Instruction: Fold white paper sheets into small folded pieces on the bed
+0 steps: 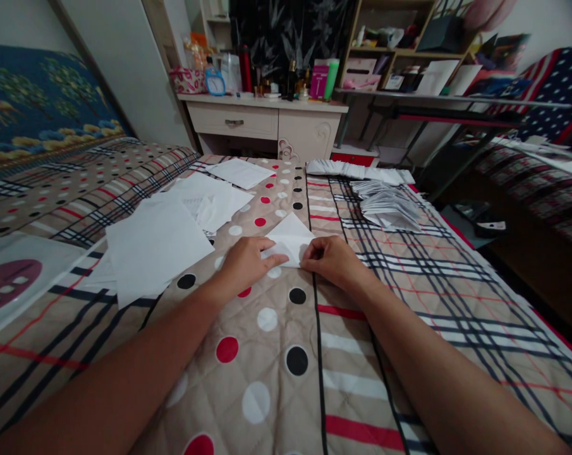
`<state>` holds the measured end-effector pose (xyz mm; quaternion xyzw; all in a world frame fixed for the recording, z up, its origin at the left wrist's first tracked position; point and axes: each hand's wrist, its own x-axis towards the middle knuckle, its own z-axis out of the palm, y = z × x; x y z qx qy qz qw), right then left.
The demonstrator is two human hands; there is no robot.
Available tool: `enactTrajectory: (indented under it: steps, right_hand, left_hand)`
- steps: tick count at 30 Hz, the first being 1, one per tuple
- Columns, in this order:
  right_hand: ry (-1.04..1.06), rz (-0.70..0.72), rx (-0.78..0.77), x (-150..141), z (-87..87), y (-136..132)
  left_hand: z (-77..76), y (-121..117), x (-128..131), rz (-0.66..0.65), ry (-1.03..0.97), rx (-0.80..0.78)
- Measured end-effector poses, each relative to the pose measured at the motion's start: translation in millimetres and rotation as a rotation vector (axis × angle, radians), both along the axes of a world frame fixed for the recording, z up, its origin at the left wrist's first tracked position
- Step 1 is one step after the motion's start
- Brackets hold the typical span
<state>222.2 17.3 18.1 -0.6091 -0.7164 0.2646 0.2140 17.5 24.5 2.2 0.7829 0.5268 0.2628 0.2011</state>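
Observation:
A small white sheet of paper [290,235], folded along its lower edge, lies on the patterned bedspread [286,392] between my hands. My left hand [248,264] rests at its left side, thumb and forefinger apart, with the fingertips on the paper. At the lower right corner my right hand [330,259] pinches the paper's edge between thumb and curled fingers. Left of my hands lie loose white sheets [157,243], overlapping in a spread pile. To the right sits a stack of folded papers [389,207], with a long row of folded papers [356,170] behind it.
Another white stack [241,172] lies toward the bed's far end. A plastic bag [24,278] with a dark red print is at the left edge. Beyond the bed stand a white dresser [233,120] with bottles and a blue clock [215,81], and a desk [447,100] on the right.

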Motion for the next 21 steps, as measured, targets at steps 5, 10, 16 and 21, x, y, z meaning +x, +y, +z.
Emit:
enactTrajectory:
  steps: [5,10,16,21]
  right_hand:
    - [-0.031,-0.002,-0.005,-2,4.1,-2]
    - [-0.047,-0.004,0.004,-2,4.5,-3]
    - [-0.063,-0.008,-0.01,-2,6.0,-4]
    - [-0.076,-0.012,-0.007,-3,6.7,-4]
  left_hand:
    - [0.7,-6,-11,0.088,0.018,-0.052]
    - [-0.4,-16,-21,-0.014,-0.089,-0.056]
    - [2.6,-18,-21,-0.018,-0.041,-0.04]
    - [2.3,-17,-15,0.18,0.047,-0.07]
